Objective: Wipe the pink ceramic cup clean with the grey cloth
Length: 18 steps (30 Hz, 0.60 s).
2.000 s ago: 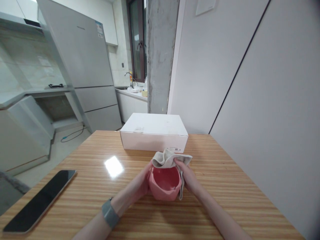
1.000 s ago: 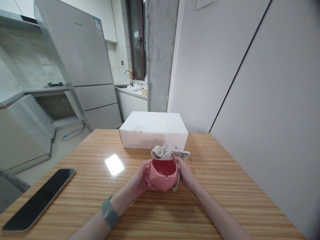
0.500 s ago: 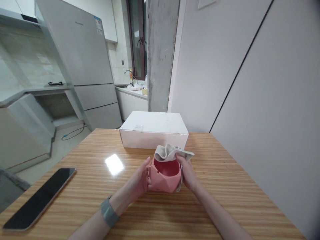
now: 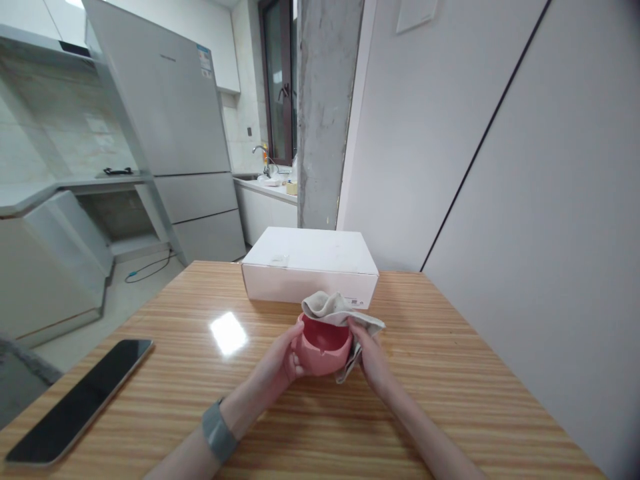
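Note:
A pink faceted ashtray [image 4: 323,360] with notches in its rim is held above the table, tilted so that its hollow inside faces me. My left hand [image 4: 285,357] grips its left side, thumb at the rim and fingers curled beneath. A light grey cloth [image 4: 330,308] drapes over the far rim and hangs down the right side. My right hand [image 4: 369,347] pinches this cloth against the ashtray's right edge, thumb on top; its other fingers are mostly hidden.
Behind the ashtray a white box [image 4: 310,283] stands on the wooden table [image 4: 450,373]. A dark-screened phone [image 4: 83,400] lies at the left edge. A pale wall [image 4: 550,233] borders the table's right side. The fridge [image 4: 165,120] stands beyond, at the far left.
The ashtray has been turned in my left hand, so a notch now faces me. Both hands, ashtray and cloth have shifted slightly left. The camera view has tilted a little upward.

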### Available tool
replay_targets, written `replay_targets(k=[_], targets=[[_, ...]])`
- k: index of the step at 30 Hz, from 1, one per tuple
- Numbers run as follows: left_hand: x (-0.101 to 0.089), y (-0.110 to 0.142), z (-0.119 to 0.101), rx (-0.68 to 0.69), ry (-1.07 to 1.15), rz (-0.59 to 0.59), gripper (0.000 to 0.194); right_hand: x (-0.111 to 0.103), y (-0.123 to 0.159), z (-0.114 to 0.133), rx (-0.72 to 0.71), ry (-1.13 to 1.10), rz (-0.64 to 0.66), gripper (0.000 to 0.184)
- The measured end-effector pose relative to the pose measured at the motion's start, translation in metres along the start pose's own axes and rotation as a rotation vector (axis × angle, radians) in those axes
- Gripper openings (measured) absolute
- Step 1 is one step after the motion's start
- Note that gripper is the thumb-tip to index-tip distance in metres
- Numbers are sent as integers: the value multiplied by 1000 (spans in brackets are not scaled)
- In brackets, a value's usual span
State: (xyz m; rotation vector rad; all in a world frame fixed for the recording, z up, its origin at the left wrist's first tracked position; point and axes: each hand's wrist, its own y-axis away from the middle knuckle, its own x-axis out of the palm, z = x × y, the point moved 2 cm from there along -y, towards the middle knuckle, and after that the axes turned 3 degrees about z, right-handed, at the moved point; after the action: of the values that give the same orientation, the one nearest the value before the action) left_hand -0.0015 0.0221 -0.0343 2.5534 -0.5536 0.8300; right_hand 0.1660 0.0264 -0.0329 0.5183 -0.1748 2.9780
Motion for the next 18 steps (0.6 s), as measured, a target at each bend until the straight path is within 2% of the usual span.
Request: replay_targets(k=[3, 5, 9, 11, 15, 18], targets=[[5, 3, -4, 78, 17, 85, 41, 11, 7, 6, -107, 55, 56, 41], [7, 6, -6, 81, 15, 126, 41, 12, 9, 9, -128, 78, 52, 41], [6, 9, -2, -90, -27, 145, 47, -2, 4, 8, 11, 59, -76, 40], [4, 8, 1, -144, -45, 152, 48, -9, 0, 4, 59, 34, -58, 40], [-1, 2, 3, -129, -30, 66, 39, -8, -2, 0, 61, 31, -16, 42], [-3, -1, 1, -39, -21, -38, 35, 1, 5, 1, 20, 43, -48, 39]])
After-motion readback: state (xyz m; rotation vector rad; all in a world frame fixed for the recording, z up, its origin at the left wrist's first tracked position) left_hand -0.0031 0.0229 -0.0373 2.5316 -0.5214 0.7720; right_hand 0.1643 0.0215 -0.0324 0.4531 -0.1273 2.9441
